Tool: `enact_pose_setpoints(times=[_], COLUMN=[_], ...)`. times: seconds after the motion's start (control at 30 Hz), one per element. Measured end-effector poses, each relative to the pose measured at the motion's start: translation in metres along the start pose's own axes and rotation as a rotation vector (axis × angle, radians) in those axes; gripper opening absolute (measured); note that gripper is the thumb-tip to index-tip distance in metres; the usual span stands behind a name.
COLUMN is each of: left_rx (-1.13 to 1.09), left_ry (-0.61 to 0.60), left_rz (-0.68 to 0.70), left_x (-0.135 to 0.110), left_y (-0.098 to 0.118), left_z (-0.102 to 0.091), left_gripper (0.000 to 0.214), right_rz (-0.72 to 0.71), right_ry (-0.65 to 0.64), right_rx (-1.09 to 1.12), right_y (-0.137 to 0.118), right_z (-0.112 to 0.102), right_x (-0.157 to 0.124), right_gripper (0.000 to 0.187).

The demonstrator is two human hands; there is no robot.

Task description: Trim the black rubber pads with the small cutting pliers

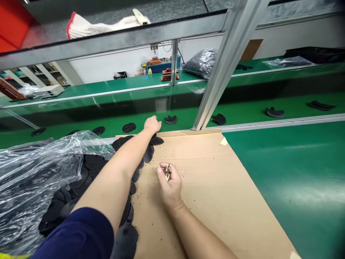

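Observation:
My left hand (152,124) stretches out over the far edge of the cardboard, above the green belt. Its fingers are curled, and whatever they may hold is hidden from me. Just right of it a curved black plastic piece (170,119) lies on the belt. Over the middle of the cardboard, my right hand (171,185) is closed around a small pair of nippers (168,172), jaws pointing away from me. Overlapping black oval pieces (148,154) line the cardboard's left side, partly covered by my left arm.
Tiny dark scraps dot the cardboard sheet (210,187). Clear plastic (40,180) partly covers a heap of black pieces on the left. Several similar pieces lie along the green belt (242,108). A metal post (221,72) rises behind the cardboard; overhead, a shelf bears a white glove (99,28).

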State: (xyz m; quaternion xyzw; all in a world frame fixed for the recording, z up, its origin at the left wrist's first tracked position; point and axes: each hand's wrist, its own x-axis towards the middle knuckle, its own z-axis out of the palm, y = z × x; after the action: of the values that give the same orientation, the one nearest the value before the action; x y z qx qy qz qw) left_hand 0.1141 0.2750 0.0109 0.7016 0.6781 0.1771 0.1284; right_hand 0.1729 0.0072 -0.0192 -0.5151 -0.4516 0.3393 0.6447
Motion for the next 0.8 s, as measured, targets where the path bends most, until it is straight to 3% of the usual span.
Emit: enact_pose_setpoints(times=[0.2, 0.37, 0.47, 0.53, 0.63, 0.7, 0.8], left_rx=[-0.068, -0.202, -0.295, -0.407, -0.847, -1.114, -1.418], left_ry=[-0.053, 0.009, 0.090, 0.135, 0.122, 0.054, -0.062], left_rz=[-0.042, 0.000, 0.027, 0.019, -0.108, -0.186, -0.150], left_x=[0.024, 0.019, 0.005, -0.010, -0.042, -0.071, -0.126], left_y=[0.049, 0.061, 0.063, 0.060, 0.045, 0.027, -0.006], left_z=[0.039, 0.044, 0.030, 0.014, -0.018, -0.042, -0.073], left_gripper=[0.049, 0.032, 0.032, 0.046, 0.070, 0.058, 0.033], right_rz=[-0.021, 0.029, 0.070, 0.072, 0.036, 0.024, 0.002], right_ry=[0.066, 0.062, 0.110, 0.127, 0.118, 0.093, 0.016], right_rx=[0.010, 0.040, 0.051, 0.057, 0.005, -0.061, -0.113], right_y=[0.002, 0.004, 0.007, 0.009, 0.011, 0.012, 0.013], right_z=[-0.002, -0.002, -0.001, 0.000, 0.001, 0.000, -0.001], right_x=[0.000, -0.001, -0.003, -0.004, -0.003, -0.001, 0.000], right_gripper=[0.017, 0.019, 0.025, 0.036, 0.045, 0.047, 0.053])
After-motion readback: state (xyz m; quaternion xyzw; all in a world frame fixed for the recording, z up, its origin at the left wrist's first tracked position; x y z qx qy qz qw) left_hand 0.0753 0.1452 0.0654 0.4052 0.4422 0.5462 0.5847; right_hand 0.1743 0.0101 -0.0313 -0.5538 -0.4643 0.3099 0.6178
